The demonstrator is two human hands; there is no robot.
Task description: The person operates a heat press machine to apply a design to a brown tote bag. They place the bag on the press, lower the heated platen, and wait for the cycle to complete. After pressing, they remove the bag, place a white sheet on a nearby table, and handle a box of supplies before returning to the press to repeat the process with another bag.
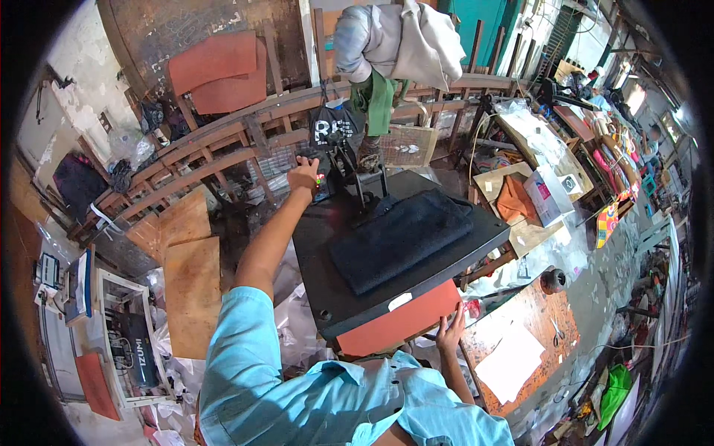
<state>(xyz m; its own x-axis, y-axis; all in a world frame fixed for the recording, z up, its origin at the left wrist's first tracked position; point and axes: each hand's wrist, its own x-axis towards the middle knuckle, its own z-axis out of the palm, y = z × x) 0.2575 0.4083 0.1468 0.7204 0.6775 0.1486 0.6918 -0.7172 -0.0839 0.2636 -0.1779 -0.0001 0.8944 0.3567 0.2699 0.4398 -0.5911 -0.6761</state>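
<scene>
A flat-bed heat press stands before me, its black upper plate (312,245) above an orange-red pad (401,318). On the plate lies a folded dark cloth (401,240). My left hand (304,174) reaches out to the control box (320,187), whose small display is lit red and green. Its fingers are bent at the top of the box; whether they grip anything is hidden. Low at the pad's right corner is my right hand (450,329), fingers spread and touching or very near the edge. I see nothing held in it.
On the right, a worn wooden board (524,301) bears white paper sheets (509,362), scissors (558,333) and a dark round pot (553,280). Wooden railings (223,136) run behind the press. Brown boards (193,295) and a white-framed machine (134,340) stand left.
</scene>
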